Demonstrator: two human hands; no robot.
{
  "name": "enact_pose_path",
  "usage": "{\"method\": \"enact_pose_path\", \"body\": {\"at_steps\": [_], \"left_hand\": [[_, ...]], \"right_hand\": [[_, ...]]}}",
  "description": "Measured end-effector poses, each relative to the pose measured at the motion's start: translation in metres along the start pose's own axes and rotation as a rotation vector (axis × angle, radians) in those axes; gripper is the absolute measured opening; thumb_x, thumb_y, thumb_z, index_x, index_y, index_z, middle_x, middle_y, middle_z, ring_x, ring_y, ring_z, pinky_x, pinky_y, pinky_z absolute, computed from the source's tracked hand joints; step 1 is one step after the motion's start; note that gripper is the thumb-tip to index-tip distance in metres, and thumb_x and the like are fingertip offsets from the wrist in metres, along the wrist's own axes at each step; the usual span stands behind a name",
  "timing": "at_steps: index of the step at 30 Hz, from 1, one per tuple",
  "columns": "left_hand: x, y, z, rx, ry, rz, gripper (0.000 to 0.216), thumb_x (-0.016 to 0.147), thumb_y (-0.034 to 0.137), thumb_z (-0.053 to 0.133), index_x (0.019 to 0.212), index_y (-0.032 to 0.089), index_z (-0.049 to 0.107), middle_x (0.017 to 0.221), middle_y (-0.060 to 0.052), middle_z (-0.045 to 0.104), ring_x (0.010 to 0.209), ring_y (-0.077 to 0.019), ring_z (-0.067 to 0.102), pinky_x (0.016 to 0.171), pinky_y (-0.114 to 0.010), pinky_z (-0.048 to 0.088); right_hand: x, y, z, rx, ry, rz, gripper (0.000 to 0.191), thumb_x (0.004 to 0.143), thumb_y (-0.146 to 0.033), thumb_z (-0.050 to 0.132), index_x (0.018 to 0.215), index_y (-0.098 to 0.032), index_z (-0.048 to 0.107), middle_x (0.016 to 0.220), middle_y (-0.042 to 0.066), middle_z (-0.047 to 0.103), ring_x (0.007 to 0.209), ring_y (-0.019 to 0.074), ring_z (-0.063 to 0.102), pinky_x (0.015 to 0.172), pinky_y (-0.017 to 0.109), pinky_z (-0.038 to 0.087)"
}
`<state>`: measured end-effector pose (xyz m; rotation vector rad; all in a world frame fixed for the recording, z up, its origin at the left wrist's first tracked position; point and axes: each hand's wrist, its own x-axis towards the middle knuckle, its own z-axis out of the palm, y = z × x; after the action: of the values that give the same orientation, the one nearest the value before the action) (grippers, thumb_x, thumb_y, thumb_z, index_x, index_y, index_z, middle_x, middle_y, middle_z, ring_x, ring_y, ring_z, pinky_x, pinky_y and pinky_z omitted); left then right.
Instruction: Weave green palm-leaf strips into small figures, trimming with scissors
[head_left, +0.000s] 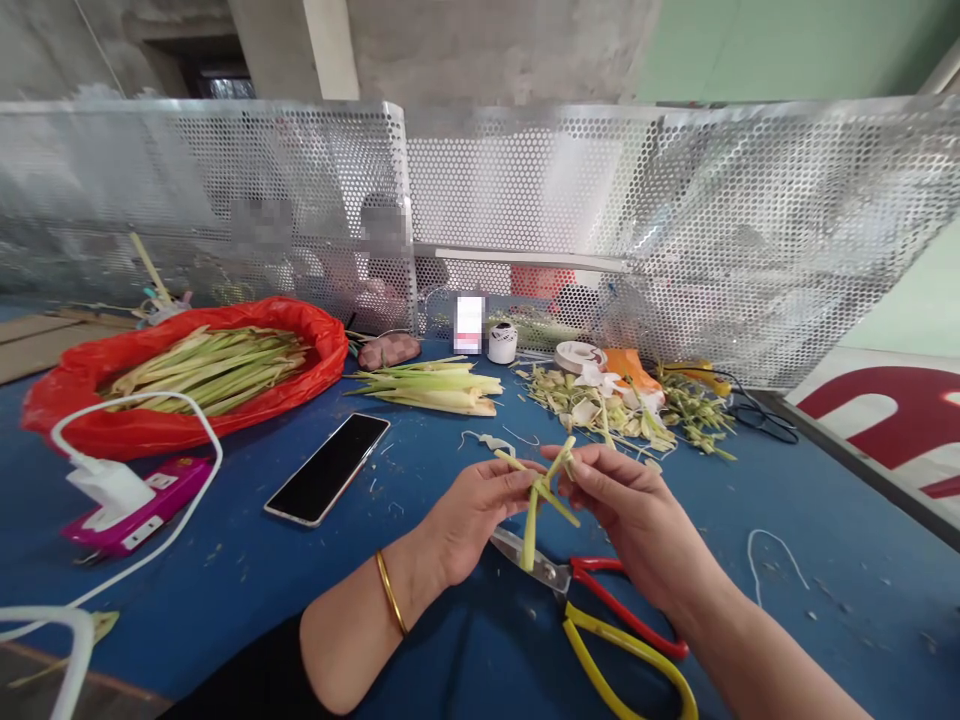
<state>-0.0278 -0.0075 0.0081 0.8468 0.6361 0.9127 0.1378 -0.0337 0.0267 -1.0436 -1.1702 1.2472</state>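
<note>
Between my two hands is a small knot of folded pale green leaf strips (531, 530), with several ends sticking out. My left hand (480, 515) pinches it from the left between thumb and fingers. From the right, my right hand (619, 500) grips an upper end of the strips near the knot. Beneath the hands lies a pair of scissors (626, 680) with one red and one yellow handle; its blades are partly covered by the strips and my left hand. Just beyond the hands is a small twisted white scrap (495, 443) on the blue table (292, 610).
A red plastic bag (262, 435) full of long leaf strips stands at left, near a phone (330, 470) and a magenta power strip (135, 515) with a white cable. Further back are a leaf bundle (435, 388), a thread spool (502, 343) and leaf scraps (555, 395) before a perforated metal screen (517, 180).
</note>
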Motion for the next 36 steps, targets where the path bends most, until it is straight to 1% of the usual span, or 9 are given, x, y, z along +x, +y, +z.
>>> {"method": "enact_pose_path", "body": {"at_steps": [3,5,8,12,18,21,25,31,36], "left_hand": [[0.003,-0.003,-0.002,-0.079,0.003,-0.049,0.025,0.07,0.035,0.074,0.082,0.013,0.072,0.084,-0.008,0.07,0.084,-0.0195,0.064,0.086,-0.033,0.043],[0.005,-0.005,-0.003,-0.088,0.064,-0.037,0.022,0.07,0.032,0.074,0.082,0.013,0.071,0.084,-0.009,0.071,0.084,-0.0196,0.064,0.087,-0.034,0.043],[0.006,-0.007,-0.003,-0.047,0.13,0.078,0.02,0.068,0.018,0.071,0.088,0.015,0.071,0.089,-0.008,0.072,0.089,-0.019,0.064,0.091,-0.032,0.042],[0.002,-0.006,0.001,0.021,0.093,0.155,0.04,0.066,0.009,0.061,0.103,0.017,0.07,0.095,-0.006,0.072,0.093,-0.018,0.062,0.09,-0.029,0.041],[-0.001,-0.003,0.004,0.068,0.162,0.132,0.03,0.074,0.029,0.067,0.102,0.018,0.073,0.093,-0.007,0.073,0.093,-0.0209,0.062,0.091,-0.032,0.041],[-0.002,-0.001,0.005,0.081,0.155,0.121,0.03,0.071,0.026,0.07,0.099,0.018,0.074,0.088,-0.006,0.073,0.089,-0.0206,0.063,0.088,-0.031,0.042],[-0.003,-0.001,0.003,0.084,0.121,0.12,0.028,0.074,0.03,0.068,0.098,0.018,0.074,0.089,-0.007,0.073,0.089,-0.0194,0.063,0.086,-0.03,0.042],[0.003,-0.01,-0.003,0.028,0.22,0.112,0.032,0.067,0.034,0.078,0.093,0.017,0.074,0.087,-0.006,0.072,0.084,-0.0153,0.062,0.083,-0.028,0.043],[0.005,-0.011,-0.003,-0.062,0.191,0.082,0.027,0.064,0.028,0.082,0.087,0.02,0.07,0.083,-0.003,0.072,0.077,-0.0137,0.064,0.082,-0.029,0.044]], "right_hand": [[-0.001,0.002,0.002,0.086,-0.017,0.049,0.024,0.071,-0.043,0.074,0.075,-0.019,0.069,0.078,0.005,0.068,0.068,0.0167,0.058,0.063,0.027,0.046],[-0.001,0.005,0.003,0.118,0.006,0.032,0.023,0.072,-0.042,0.074,0.075,-0.019,0.069,0.078,0.005,0.069,0.07,0.0168,0.06,0.067,0.028,0.047],[0.0,0.009,0.005,0.142,0.073,0.001,0.02,0.073,-0.039,0.075,0.076,-0.02,0.069,0.079,0.003,0.07,0.075,0.0177,0.062,0.072,0.029,0.048],[0.0,0.013,0.006,0.082,0.081,-0.017,0.022,0.076,-0.041,0.072,0.078,-0.019,0.069,0.079,0.004,0.07,0.079,0.0192,0.062,0.076,0.031,0.048],[0.001,0.013,0.007,-0.054,0.027,-0.008,0.028,0.076,-0.045,0.069,0.078,-0.018,0.069,0.079,0.005,0.069,0.078,0.0197,0.061,0.076,0.031,0.048],[0.001,0.012,0.008,-0.112,0.032,-0.035,0.027,0.078,-0.045,0.067,0.078,-0.019,0.068,0.078,0.004,0.069,0.078,0.0198,0.061,0.076,0.03,0.048],[0.0,0.013,0.009,-0.208,0.011,-0.126,0.021,0.081,-0.041,0.064,0.079,-0.02,0.067,0.08,0.004,0.069,0.079,0.0198,0.062,0.076,0.03,0.047],[-0.003,0.013,0.01,-0.481,-0.026,-0.308,0.019,0.087,-0.035,0.058,0.076,-0.022,0.067,0.082,0.005,0.066,0.077,0.0199,0.06,0.07,0.029,0.046],[0.0,0.011,0.002,-0.59,0.138,-0.38,0.015,0.085,-0.034,0.06,0.077,-0.025,0.069,0.08,0.004,0.067,0.076,0.0211,0.06,0.07,0.03,0.043]]}}
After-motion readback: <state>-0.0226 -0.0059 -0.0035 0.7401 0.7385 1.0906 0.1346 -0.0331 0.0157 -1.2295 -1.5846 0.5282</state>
